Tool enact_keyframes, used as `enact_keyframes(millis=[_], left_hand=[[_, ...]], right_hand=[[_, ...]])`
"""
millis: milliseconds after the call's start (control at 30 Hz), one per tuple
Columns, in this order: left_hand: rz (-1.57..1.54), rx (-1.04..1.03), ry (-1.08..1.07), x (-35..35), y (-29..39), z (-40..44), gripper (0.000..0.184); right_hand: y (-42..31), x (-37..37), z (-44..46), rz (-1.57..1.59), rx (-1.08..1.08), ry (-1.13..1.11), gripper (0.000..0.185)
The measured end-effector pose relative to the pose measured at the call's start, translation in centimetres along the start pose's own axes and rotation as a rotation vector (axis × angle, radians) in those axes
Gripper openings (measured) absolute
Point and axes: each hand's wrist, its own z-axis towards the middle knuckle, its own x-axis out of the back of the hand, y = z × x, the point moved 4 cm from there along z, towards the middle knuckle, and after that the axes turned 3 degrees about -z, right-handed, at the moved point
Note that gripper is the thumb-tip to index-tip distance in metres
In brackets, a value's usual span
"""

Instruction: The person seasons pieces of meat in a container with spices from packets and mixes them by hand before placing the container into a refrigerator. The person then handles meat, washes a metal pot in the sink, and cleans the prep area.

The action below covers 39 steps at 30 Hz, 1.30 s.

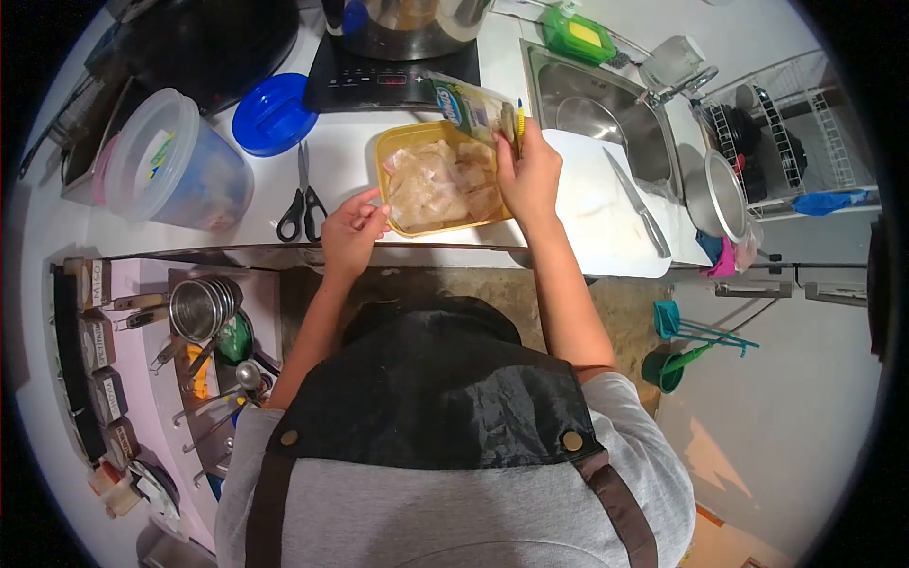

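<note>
A yellow tray (383, 161) on the counter holds pale raw meat pieces (431, 185) that look coated with seasoning. My left hand (352, 232) grips the tray's left rim, thumb and fingers bent at its edge. Over the tray's right side, my right hand (530, 180) is closed round a plastic packet (473, 106) with a green and blue label. The packet tilts down to the right, and its lower end is partly hidden by my fingers. A thin yellow item (520, 118) shows beside the packet at my fingers; its kind is unclear.
Black-handled scissors (301, 204), a blue lid (275, 114) and a clear tub (180, 161) stand left. Behind the tray is an induction cooker (393, 85) with a large pot (402, 28). A knife (639, 208) lies on the white cutting board (592, 218), beside the sink (597, 104).
</note>
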Motion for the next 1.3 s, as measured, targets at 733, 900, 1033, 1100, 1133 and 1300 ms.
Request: enact_keyframes(millis=[733,900,1033,1100,1133,1300], left_hand=[[-0.055,-0.018,-0.002,0.2,-0.2,0.1,0.033],[-0.062,-0.017,-0.003,0.1,-0.1,0.1,0.033],[-0.046,-0.024,-0.006,0.2,0.0,0.2,0.033],[-0.038,-0.026,-0.009,0.2,0.0,0.2,0.033],[-0.042,-0.017,-0.001,0.1,0.0,0.1,0.033],[-0.022,-0.016,0.005,0.1,0.2,0.2,0.033]], right_hand=[[-1.5,2.9,-1.1,0.142,-0.050,-0.013,0.013],[-0.5,3.8,-1.8,0.123,-0.118,-0.030,0.012],[0.6,4.1,-2.4,0.121,-0.171,-0.031,0.012],[1.3,4.1,-2.6,0.223,-0.243,-0.013,0.013],[1.5,4.1,-2.7,0.222,-0.245,-0.012,0.013],[2.0,3.8,-2.7,0.194,-0.230,-0.016,0.014]])
